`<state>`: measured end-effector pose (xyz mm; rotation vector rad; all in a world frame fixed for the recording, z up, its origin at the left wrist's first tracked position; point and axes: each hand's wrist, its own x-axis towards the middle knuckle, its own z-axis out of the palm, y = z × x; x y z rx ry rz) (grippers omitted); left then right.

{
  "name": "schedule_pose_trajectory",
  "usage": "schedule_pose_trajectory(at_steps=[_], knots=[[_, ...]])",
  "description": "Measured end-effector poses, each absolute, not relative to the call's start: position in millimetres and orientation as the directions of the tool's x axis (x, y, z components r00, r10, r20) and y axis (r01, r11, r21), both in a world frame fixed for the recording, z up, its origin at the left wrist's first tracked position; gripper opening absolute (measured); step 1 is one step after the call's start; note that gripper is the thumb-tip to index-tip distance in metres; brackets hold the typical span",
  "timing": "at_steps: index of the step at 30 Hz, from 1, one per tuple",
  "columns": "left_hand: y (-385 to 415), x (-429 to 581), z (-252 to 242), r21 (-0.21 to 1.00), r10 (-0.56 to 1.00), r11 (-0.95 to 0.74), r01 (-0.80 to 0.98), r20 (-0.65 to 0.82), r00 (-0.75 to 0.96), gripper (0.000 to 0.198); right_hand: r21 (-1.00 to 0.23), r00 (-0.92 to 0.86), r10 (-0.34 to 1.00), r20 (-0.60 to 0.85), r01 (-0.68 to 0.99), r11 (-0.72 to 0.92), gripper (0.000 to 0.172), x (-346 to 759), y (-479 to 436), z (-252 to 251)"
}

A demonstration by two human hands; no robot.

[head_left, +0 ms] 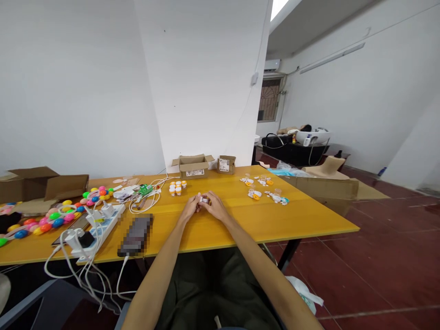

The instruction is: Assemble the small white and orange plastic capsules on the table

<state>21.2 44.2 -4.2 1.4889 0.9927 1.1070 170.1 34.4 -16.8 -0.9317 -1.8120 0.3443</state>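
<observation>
My left hand (191, 207) and my right hand (216, 206) meet over the middle of the yellow table (240, 220), fingers pinched together on one small white piece (205, 200). It is too small to name more exactly. Just beyond my hands stands a cluster of small white and orange containers (176, 187). Further right lie scattered small white, orange and blue-green parts (263, 189).
A white power strip (103, 223) with chargers and cables and a dark phone (135, 235) lie left of my hands. Coloured plastic eggs (51, 219) fill the left end. Cardboard boxes (194, 167) stand at the table's back edge. A larger carton (326, 190) sits at right.
</observation>
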Motion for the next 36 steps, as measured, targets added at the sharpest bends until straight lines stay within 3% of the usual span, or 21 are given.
schedule_pose_trajectory(at_steps=[11, 36], knots=[[45.7, 20.1, -6.5, 0.980, 0.952, -0.198, 0.022, 0.188, 0.242, 0.047, -0.639, -0.163, 0.723, 0.671, 0.367, 0.676, 0.011, 170.0, 37.7, -15.3], [49.0, 16.5, -12.6, 0.974, 0.949, -0.221, 0.054, 0.202, 0.242, 0.051, -0.636, -0.176, 0.725, 0.666, 0.373, 0.675, 0.011, 172.1, 44.4, -21.3]])
